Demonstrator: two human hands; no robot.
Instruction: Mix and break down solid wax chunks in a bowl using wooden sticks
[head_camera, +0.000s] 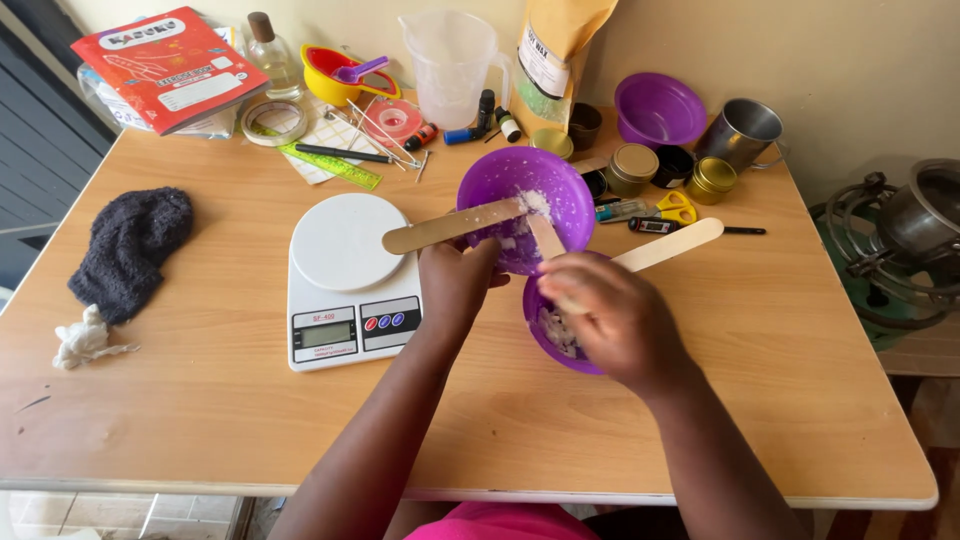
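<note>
**Two hands, two purple bowls and wooden sticks**

The left hand (455, 285) is closed around the rim of the upper purple bowl (525, 205) and holds it tilted, a little above the table, in the centre of the frame. A flat wooden stick (455, 225) lies across this bowl and points to the left, over the scale; its right end is covered with white flakes. I cannot tell if the left fingers also press this stick.

The right hand (610, 315) is closed on a second wooden stick (545, 238), whose tip reaches up into the tilted bowl. This hand rests over the lower purple bowl (550, 335), which stands on the wooden table (200, 400) just under the upper one and has white flakes inside. A third stick (670, 245) lies from behind the right hand toward the right.

Just left of the hands stands a white kitchen scale (350, 280). In the left of the frame lie a dark knitted cloth (130, 250) and a small white rag (85, 338). In the upper part stand a clear measuring jug (450, 65), a paper pouch (555, 60), a third purple bowl (658, 108), a metal mug (745, 132) and small round tins (632, 168). A red booklet (165, 65) is in the upper left.
</note>
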